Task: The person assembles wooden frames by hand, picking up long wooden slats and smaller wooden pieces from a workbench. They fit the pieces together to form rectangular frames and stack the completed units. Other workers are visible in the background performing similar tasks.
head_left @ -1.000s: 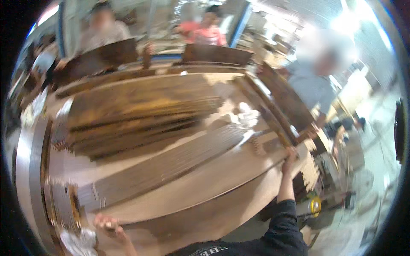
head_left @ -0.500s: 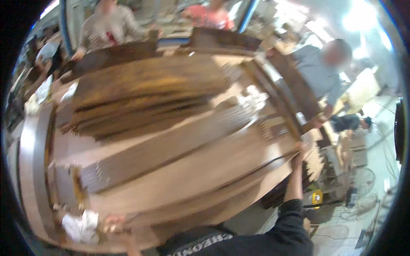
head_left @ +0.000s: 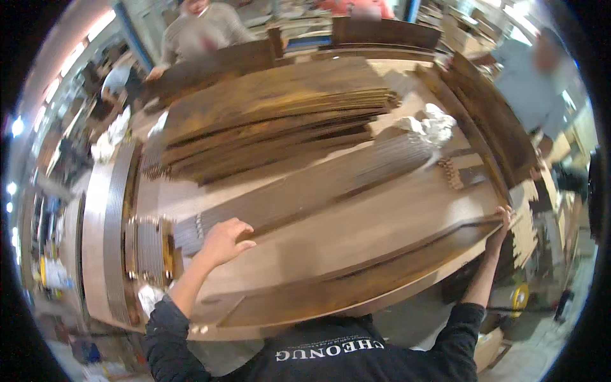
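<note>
A long dark brown wooden board with a raised edge lies along the near side of the table. My right hand grips its right end, fingers curled over the corner. My left hand is raised over the table beyond the board's left part, open and holding nothing, fingers spread. Just past it lies a row of long grey-brown slats. A thin strip crosses the board near its left end, with small pale pegs beside it.
A tall stack of dark boards fills the far left. White cloths lie at the slats' far end and at the near left. Short slats stand bundled at left. Co-workers stand opposite and at right, the latter by an upright board.
My left hand has come off the board's left end and risen inward over the table. My right hand stays on the right end. The whole view has shifted.
</note>
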A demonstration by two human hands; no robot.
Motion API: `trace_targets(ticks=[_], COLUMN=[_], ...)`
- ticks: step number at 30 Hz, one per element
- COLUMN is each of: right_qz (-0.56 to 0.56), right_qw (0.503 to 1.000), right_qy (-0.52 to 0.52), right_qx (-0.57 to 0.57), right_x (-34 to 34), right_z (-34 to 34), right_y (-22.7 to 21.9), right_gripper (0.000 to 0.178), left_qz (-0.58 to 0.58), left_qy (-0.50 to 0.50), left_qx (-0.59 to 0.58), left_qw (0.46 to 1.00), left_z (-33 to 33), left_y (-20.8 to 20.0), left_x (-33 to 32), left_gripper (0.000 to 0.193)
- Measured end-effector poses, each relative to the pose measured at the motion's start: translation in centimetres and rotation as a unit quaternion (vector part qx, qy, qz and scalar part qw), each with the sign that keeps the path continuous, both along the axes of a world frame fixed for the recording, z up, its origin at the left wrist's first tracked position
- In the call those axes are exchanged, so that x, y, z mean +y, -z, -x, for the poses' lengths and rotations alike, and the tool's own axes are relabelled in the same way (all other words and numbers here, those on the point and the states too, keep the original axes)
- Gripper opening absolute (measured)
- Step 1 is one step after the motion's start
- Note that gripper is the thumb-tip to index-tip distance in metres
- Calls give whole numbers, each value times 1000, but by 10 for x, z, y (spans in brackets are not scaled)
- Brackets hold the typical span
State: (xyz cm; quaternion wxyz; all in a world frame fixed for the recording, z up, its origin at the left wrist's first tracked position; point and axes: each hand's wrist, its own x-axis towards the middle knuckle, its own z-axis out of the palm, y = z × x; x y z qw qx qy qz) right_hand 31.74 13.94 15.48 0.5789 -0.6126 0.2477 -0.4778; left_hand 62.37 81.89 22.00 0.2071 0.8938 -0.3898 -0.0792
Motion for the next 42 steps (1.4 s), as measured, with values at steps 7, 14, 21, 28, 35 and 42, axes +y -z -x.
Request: trace_targets(ticks=[7,14,21,28,35,42], right_qz=[34,91,79,25,-71,-65], right_qw=[997,994,991,995,993,982], right_qy=[73,67,111,84,-58,-77], right_qx=[-7,6,-1,54,72,158], right_x=[40,57,66,59,93,99], right_z=[-23,-25,-38,-55,-55,-67], right_y=[-7,-34,-46,-40,-51,-47], right_gripper=[43,41,39,54,89,122], left_qz=[-131,-114,-250,-70,37,39], left_qy=[92,136,78,68,91,127], left_qx=[-145,-167,27,17,-192,-299], left_qw=[976,970,965,995,976,945], left_z=[-13,20,6,2,53,68], left_y=[71,72,60,-43,-134,-149], left_x=[-17,-48,-62,-36,-27,-30], left_gripper=[20,59,85,65,69,74])
